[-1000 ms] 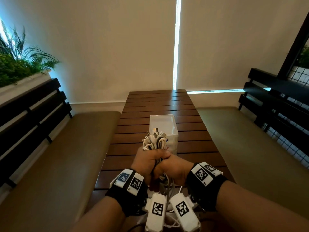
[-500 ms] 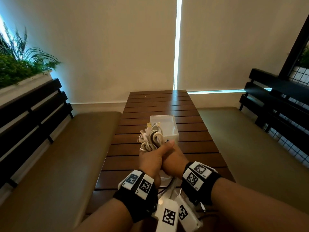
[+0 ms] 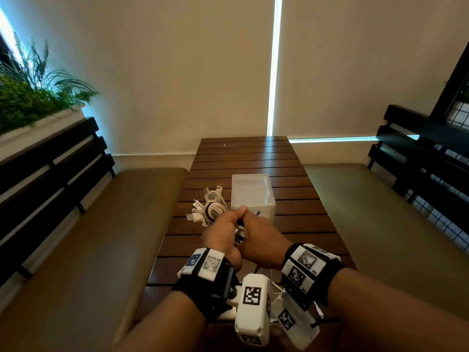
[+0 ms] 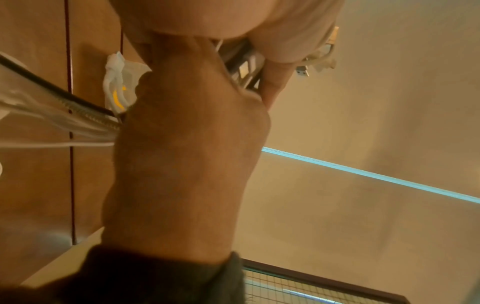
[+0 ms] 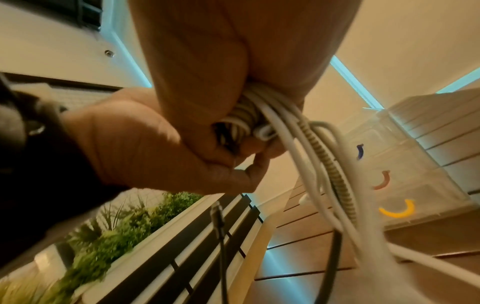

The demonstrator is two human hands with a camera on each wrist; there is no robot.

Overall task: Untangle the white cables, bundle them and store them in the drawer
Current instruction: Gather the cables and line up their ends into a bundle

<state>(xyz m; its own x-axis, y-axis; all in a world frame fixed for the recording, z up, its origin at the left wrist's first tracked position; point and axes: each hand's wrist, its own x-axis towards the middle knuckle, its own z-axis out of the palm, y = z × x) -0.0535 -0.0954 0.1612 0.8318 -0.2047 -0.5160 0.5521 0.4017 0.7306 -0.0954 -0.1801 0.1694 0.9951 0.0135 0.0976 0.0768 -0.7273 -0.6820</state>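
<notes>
The white cables [image 3: 212,209] form a coiled bundle held above the table [image 3: 291,158], plug ends fanning out up and left, loose lengths hanging below. Just beside them stands the translucent drawer unit [image 3: 253,193], its drawers closed.

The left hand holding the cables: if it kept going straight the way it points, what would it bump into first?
Probably nothing soon. The left hand grips the white cables and points forward and slightly left over the wooden table. The clear drawer box sits just right of that line, though depth is unclear.
</notes>
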